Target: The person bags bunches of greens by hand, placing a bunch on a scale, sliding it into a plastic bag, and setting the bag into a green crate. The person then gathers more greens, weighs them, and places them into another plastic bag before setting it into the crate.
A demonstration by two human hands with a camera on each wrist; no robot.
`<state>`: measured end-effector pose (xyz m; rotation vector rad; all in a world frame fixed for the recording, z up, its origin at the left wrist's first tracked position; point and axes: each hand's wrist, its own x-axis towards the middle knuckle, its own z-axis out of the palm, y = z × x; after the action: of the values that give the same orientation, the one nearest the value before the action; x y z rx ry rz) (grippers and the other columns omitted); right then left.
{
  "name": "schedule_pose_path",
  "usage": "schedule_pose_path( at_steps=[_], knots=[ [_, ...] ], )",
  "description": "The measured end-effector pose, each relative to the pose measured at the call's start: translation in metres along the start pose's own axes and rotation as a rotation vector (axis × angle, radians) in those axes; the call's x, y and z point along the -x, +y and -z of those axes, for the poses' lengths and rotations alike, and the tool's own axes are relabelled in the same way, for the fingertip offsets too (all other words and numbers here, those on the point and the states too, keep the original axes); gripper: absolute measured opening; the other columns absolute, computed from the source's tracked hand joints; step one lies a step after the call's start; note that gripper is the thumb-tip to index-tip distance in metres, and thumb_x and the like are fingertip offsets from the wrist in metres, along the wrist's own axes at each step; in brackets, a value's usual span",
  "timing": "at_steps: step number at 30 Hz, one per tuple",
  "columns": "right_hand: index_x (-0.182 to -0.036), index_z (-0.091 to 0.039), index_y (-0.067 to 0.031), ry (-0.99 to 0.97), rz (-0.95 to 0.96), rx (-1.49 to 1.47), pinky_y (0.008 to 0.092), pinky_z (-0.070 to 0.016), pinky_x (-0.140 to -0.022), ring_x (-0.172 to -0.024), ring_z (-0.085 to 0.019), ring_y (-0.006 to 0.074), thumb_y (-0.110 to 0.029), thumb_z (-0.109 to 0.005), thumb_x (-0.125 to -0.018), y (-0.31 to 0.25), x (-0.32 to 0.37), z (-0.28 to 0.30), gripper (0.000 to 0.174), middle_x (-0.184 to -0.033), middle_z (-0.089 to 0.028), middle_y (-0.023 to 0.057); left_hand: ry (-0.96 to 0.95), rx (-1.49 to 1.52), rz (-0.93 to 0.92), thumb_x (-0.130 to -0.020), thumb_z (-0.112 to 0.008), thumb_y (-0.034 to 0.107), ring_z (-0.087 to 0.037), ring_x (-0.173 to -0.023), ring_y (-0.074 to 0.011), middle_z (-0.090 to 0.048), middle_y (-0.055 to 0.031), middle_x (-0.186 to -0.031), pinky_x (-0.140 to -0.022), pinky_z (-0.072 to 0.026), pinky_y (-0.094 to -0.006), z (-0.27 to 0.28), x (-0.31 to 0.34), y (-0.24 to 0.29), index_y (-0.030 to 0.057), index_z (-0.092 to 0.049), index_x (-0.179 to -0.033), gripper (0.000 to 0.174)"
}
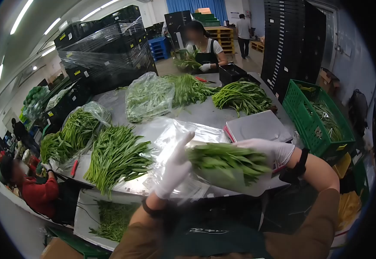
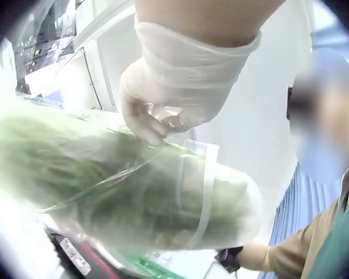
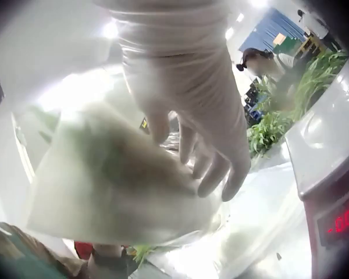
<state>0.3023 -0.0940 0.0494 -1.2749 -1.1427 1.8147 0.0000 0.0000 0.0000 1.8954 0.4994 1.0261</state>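
Note:
A clear bag of leafy greens is held up over the near edge of the table, its body blurred. My left hand, in a white glove, is at the bag's left end. In the left wrist view that hand pinches the top of the bag with curled fingers. My gloved right hand lies along the far upper side of the bag. The right wrist view shows the right hand's fingers fairly straight and slightly spread against the bag.
Flat clear bags lie behind the hands, beside a scale. Loose greens and bagged greens cover other parts of the table. A green crate stands at right. Other people work around the table.

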Motion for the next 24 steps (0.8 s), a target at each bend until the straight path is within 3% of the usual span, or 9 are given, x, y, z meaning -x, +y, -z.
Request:
schedule_pose_path(
  at_steps=[2,5,6,9,12,16,17,18,24],
  knots=[
    [-0.141,-0.058,0.0004,0.030,0.080,0.225,0.0280,-0.0501,-0.099,-0.113,-0.063,0.0125,-0.017,-0.065,-0.099,0.008,-0.001,-0.005,0.045,-0.131,-0.065,0.0061,0.000,0.339,0.140,-0.071,-0.050,-0.008,-0.046,-0.063,-0.0023,-0.047,-0.0087,-0.157,-0.061,-0.0473,-0.0169,0.001,-0.008,0.018,0.0074,-0.038,-0.157,0.089],
    [-0.133,-0.064,0.0007,0.193,0.375,0.408,0.0280,-0.0531,-0.090,-0.102,-0.066,0.0128,-0.018,-0.067,-0.099,-0.017,0.023,-0.033,0.039,-0.120,-0.070,0.0060,0.002,0.287,0.006,-0.073,-0.048,-0.009,-0.054,-0.070,-0.0014,-0.045,-0.0127,-0.158,-0.068,-0.0493,-0.0170,0.020,-0.031,0.046,0.0022,-0.034,-0.158,0.087],
    [-0.124,-0.068,-0.0001,0.269,0.685,0.548,0.0291,-0.0541,-0.081,-0.092,-0.066,0.0118,-0.017,-0.071,-0.096,-0.020,0.017,-0.035,0.033,-0.107,-0.072,0.0056,0.023,0.293,-0.016,-0.072,-0.047,-0.009,-0.054,-0.070,-0.0018,-0.049,-0.0129,-0.155,-0.066,-0.0493,-0.0170,0.026,-0.044,0.053,0.0020,-0.039,-0.156,0.085],
    [-0.120,-0.070,-0.0036,0.523,0.948,1.247,0.0301,-0.0535,-0.075,-0.081,-0.064,0.0109,-0.014,-0.075,-0.091,-0.063,0.036,-0.055,0.032,-0.090,-0.070,0.0039,-0.008,0.275,-0.041,-0.069,-0.044,-0.008,-0.056,-0.067,-0.0036,-0.069,-0.0125,-0.129,-0.059,-0.0481,-0.0168,0.037,-0.080,0.078,-0.0012,-0.057,-0.142,0.075],
    [-0.127,-0.069,-0.0073,0.551,0.964,0.751,0.0287,-0.0519,-0.066,-0.063,-0.059,0.0118,-0.009,-0.073,-0.088,-0.098,0.063,-0.061,0.039,-0.071,-0.065,0.0045,-0.043,0.191,-0.009,-0.071,-0.046,-0.005,-0.052,-0.061,-0.0022,-0.075,-0.0063,-0.102,-0.057,-0.0449,-0.0176,0.053,-0.100,0.105,-0.0014,-0.068,-0.129,0.062],
    [-0.126,-0.070,-0.0086,0.449,0.819,1.170,0.0233,-0.0475,-0.063,-0.067,-0.056,0.0039,0.004,-0.067,-0.085,-0.109,0.058,-0.060,0.043,-0.075,-0.064,-0.0037,-0.047,0.072,-0.096,-0.074,-0.050,0.000,-0.051,-0.060,-0.0039,-0.076,-0.0065,-0.097,-0.058,-0.0453,-0.0192,0.063,-0.123,0.127,-0.0031,-0.071,-0.124,0.055],
    [-0.125,-0.070,-0.0082,0.509,0.908,0.940,0.0241,-0.0478,-0.063,-0.066,-0.056,0.0045,0.004,-0.066,-0.086,-0.113,0.065,-0.062,0.041,-0.076,-0.063,-0.0031,-0.042,0.025,-0.106,-0.074,-0.051,0.000,-0.051,-0.060,-0.0043,-0.076,-0.0072,-0.098,-0.059,-0.0457,-0.0196,0.066,-0.127,0.126,-0.0036,-0.071,-0.123,0.053],
    [-0.124,-0.070,-0.0080,0.577,0.977,0.787,0.0235,-0.0476,-0.064,-0.066,-0.055,0.0041,0.003,-0.066,-0.086,-0.123,0.079,-0.061,0.040,-0.076,-0.063,-0.0031,0.104,0.048,-0.117,-0.074,-0.050,0.004,-0.047,-0.061,-0.0035,-0.064,-0.0015,-0.077,-0.058,-0.0415,-0.0193,0.063,-0.126,0.132,-0.0039,-0.069,-0.124,0.055],
    [-0.114,-0.075,-0.0066,0.537,0.760,0.970,0.0227,-0.0427,-0.061,-0.064,-0.048,0.0030,0.001,-0.064,-0.086,-0.118,0.063,-0.053,0.031,-0.069,-0.054,-0.0054,0.111,0.284,-0.047,-0.083,-0.052,0.000,-0.057,-0.077,-0.0064,-0.068,-0.0126,-0.119,-0.073,-0.0478,-0.0199,0.060,-0.120,0.106,-0.0012,-0.063,-0.131,0.049]
  ],
)
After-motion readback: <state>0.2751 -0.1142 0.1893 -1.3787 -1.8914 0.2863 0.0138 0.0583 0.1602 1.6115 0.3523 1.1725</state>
